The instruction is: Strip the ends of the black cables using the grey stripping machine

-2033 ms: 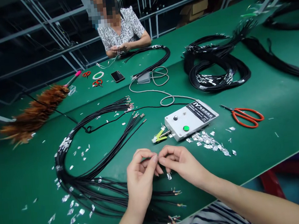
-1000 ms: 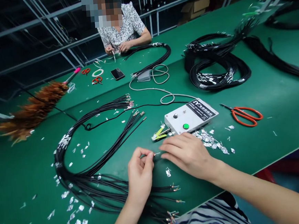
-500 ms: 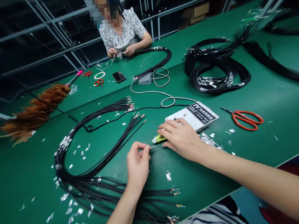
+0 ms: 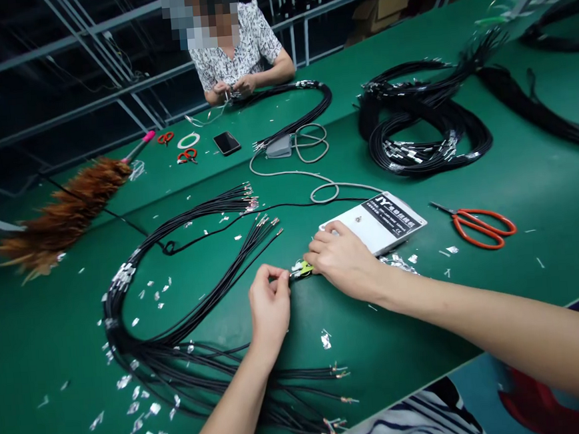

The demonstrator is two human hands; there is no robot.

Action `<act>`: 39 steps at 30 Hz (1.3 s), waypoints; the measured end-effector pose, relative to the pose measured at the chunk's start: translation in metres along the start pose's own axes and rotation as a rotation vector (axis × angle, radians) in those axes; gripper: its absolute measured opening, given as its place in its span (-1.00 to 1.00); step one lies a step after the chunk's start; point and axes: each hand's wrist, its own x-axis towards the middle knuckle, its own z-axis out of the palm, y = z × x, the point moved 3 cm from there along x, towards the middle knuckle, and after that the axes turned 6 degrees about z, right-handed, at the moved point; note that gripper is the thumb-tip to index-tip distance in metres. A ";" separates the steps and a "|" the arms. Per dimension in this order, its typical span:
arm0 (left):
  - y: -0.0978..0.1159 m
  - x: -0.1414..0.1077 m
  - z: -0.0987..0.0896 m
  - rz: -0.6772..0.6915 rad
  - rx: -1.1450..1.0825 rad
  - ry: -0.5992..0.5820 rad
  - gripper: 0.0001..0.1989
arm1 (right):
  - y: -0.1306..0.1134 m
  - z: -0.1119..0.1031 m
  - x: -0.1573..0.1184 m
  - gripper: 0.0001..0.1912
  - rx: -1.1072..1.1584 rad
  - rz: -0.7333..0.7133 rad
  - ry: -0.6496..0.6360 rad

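Observation:
My left hand (image 4: 271, 309) is closed in a pinch on a black cable's stripped end, whose body is mostly hidden behind the hand. Thin wires from that end meet the jaws of a yellow-green clip (image 4: 304, 268). My right hand (image 4: 346, 264) grips this clip, its fingers covering most of it. Just behind the right hand is a white box (image 4: 370, 222) with a black "JY" label, the clip at its left end. A curved bundle of black cables (image 4: 121, 314) lies left of my hands, with several bared ends (image 4: 339, 371) fanned out below them.
Orange-handled scissors (image 4: 483, 227) lie to the right. Foil scraps (image 4: 154, 408) litter the green table (image 4: 498, 314). Coiled cables (image 4: 429, 146) sit at the back right. A brown feather duster (image 4: 69, 214) is at left, a phone (image 4: 227, 143) further back. Across the table a person (image 4: 241, 53) handles cables.
My right hand's fingers have closed in on the yellow-green clip. The wire end in my left hand, pointing toward the clip before, now meets its jaws. The view has shifted slightly.

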 end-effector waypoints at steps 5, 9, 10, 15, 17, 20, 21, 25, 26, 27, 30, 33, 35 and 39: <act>-0.002 0.002 0.002 0.017 0.025 -0.001 -0.75 | 0.000 0.001 0.001 -0.82 0.008 0.009 -0.011; -0.003 0.003 0.003 0.030 0.036 -0.002 -0.75 | 0.000 0.000 0.001 -0.84 0.001 0.011 -0.029; -0.002 0.003 0.003 0.032 0.039 -0.002 -0.76 | 0.000 -0.001 0.000 -0.85 0.000 0.014 -0.028; -0.001 0.003 0.003 0.038 0.053 -0.001 -0.76 | -0.003 -0.004 0.000 -0.87 0.017 0.022 -0.037; -0.001 0.003 0.003 0.040 0.059 0.000 -0.75 | -0.004 -0.004 0.001 -0.89 0.031 0.026 -0.049; -0.001 0.004 0.004 0.041 0.065 -0.002 -0.74 | -0.002 -0.008 -0.002 -0.97 0.073 0.021 -0.033; -0.001 0.004 0.003 0.040 0.066 -0.002 -0.74 | 0.001 -0.011 -0.006 -0.96 0.103 0.018 -0.003; -0.001 0.004 0.003 0.030 0.064 -0.004 -0.75 | 0.023 -0.029 -0.038 -0.84 0.289 0.091 0.272; -0.001 0.004 0.003 0.028 0.063 -0.004 -0.75 | 0.029 -0.033 -0.049 -0.84 0.328 0.145 0.355; -0.001 0.004 0.002 0.025 0.060 -0.003 -0.75 | 0.034 -0.036 -0.061 -0.85 0.348 0.193 0.439; 0.000 0.004 0.002 0.020 0.052 0.001 -0.74 | 0.037 -0.034 -0.090 -0.86 0.379 0.253 0.537; 0.000 0.003 0.002 0.011 0.053 0.002 -0.74 | 0.028 -0.023 -0.100 -0.81 0.356 0.212 0.511; 0.000 0.003 0.002 0.006 0.059 0.000 -0.74 | 0.022 -0.017 -0.101 -0.80 0.306 0.211 0.525; -0.001 0.003 -0.005 0.001 0.068 0.013 -0.73 | 0.023 -0.012 -0.100 -0.81 0.259 0.233 0.563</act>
